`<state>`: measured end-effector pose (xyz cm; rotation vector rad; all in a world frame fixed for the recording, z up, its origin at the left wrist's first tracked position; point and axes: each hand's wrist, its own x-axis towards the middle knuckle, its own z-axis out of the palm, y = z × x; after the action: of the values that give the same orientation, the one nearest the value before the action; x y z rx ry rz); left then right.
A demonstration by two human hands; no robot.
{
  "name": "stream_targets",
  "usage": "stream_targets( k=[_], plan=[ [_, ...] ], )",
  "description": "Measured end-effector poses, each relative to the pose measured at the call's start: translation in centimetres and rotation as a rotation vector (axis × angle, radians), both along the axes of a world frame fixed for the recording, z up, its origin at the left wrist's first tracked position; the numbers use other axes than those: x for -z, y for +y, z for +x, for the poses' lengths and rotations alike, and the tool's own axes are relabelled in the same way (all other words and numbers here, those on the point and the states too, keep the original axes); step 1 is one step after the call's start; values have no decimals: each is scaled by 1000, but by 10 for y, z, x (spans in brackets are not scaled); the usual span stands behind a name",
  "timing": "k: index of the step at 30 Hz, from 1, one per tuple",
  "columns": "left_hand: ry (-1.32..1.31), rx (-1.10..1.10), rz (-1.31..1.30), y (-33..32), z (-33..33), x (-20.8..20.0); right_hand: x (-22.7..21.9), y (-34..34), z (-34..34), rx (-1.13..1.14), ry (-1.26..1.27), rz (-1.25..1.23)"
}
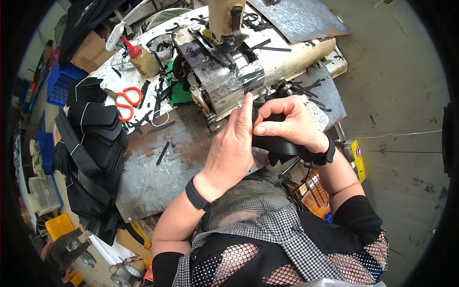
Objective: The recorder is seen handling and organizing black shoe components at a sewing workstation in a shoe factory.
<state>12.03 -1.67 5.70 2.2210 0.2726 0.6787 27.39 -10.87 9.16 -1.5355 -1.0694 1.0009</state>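
In front of the machine's near edge, both my hands meet at a curved, smooth black piece (pixel 277 146), leather-like in look. My right hand (pixel 294 122) pinches its upper edge between thumb and bent fingers. The rest of the piece hangs below that hand. My left hand (pixel 232 143) is held edge-up, fingers straight and together, against the piece's left end; its thumb side grips there, partly hidden. Just beyond my fingertips stands a cream industrial sewing-type machine (pixel 296 60) with a worn metal plate (pixel 213 71).
Tied stacks of black cut pieces (pixel 95 143) lie along the left. Orange-handled scissors (pixel 128 103) and a red-tipped bottle (pixel 143 62) rest near them. Black scraps (pixel 315 93) litter the worktop around the machine. A bare metal sheet (pixel 153 177) covers the front; a wall (pixel 392 95) stands at right.
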Motion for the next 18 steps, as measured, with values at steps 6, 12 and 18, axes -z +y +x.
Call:
stream_targets(
  k=[6,12,18],
  plan=[
    [8,-57,88,-1,4,4,-1,1,-2,-1,73,17],
    [-102,111,-263,9,-1,-3,1,-2,8,37,150,6],
    [-1,-91,-706,41,8,3,3,7,35,109,246,-42]
  ],
)
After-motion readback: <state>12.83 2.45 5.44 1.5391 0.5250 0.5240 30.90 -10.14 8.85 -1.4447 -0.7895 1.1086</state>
